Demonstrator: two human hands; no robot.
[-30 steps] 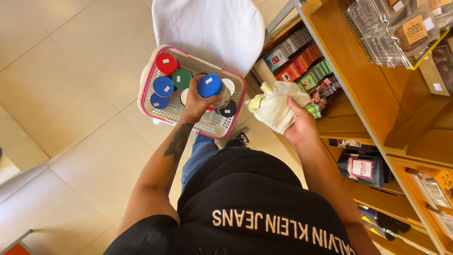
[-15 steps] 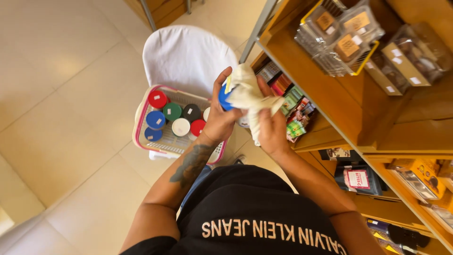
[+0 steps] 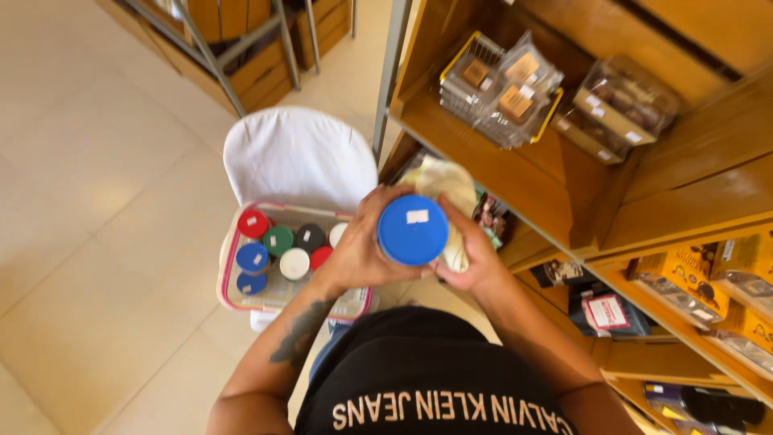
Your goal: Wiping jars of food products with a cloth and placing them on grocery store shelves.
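Gripping blue-lidded jar [image 3: 412, 229], left hand [image 3: 362, 246] fingers curled (right hand [image 3: 475, 258] alongside)

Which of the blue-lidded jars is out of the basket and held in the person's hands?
The large blue-lidded jar, gripped by left hand and right hand; the two smaller ones sit in the basket.

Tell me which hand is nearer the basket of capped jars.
Left. The left hand grips the blue-lidded jar just beside the basket; the right hand is on the jar's far side with a cloth.
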